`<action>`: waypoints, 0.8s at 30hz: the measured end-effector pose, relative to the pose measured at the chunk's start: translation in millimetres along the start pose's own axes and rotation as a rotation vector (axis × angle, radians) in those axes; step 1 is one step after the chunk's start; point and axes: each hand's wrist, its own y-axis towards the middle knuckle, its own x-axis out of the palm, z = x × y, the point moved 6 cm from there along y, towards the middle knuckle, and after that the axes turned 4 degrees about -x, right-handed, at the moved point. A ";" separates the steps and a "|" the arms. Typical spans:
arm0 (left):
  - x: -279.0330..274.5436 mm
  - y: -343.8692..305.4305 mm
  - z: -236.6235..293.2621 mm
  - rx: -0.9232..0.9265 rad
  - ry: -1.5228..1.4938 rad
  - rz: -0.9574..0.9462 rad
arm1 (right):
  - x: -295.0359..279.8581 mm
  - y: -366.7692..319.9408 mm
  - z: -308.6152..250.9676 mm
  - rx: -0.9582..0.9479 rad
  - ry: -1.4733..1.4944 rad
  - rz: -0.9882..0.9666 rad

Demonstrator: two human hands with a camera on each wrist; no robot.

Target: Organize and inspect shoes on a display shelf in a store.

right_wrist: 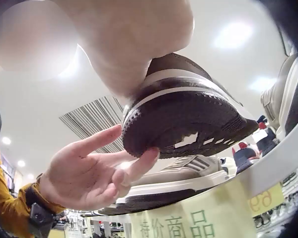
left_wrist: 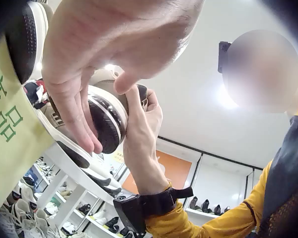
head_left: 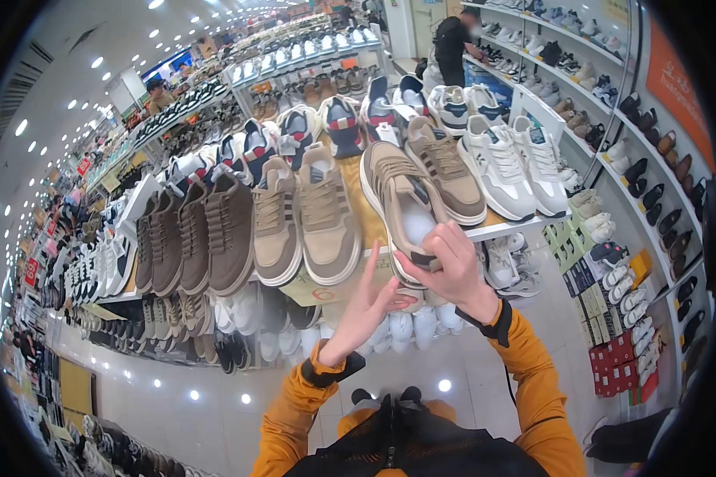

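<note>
A beige sneaker [head_left: 380,191] with brown laces is tilted, its heel raised off the display shelf [head_left: 367,226] and pointing toward me. At the heel collar, my right hand [head_left: 453,266] grips the sneaker with thumb and fingers. Palm up, my left hand [head_left: 362,314] is just below the heel; in the right wrist view its fingers [right_wrist: 145,161] are extended, one fingertip right at the dark treaded sole [right_wrist: 161,121]. The matching beige sneaker [head_left: 449,171] stands to the right on the shelf. White stuffing shows inside the raised shoe.
Another beige pair [head_left: 326,222] and dark brown sneakers [head_left: 229,234] stand to the left. White sneakers [head_left: 505,171] are on the right. A yellow-green sign [right_wrist: 193,213] hangs at the shelf's front edge. Lower shelves hold more shoes; a person in black [head_left: 452,48] stands far off.
</note>
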 end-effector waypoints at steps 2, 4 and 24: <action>-2.7 -1.7 4.3 0.006 0.059 -0.030 | 9.9 5.7 -7.3 0.008 -0.017 -0.011; -12.5 3.0 -3.3 -0.009 0.017 -0.019 | 21.1 7.1 -6.6 0.021 -0.035 -0.031; -29.1 -4.0 -14.6 -0.007 0.084 -0.317 | 50.3 4.4 36.1 0.320 -0.147 -0.128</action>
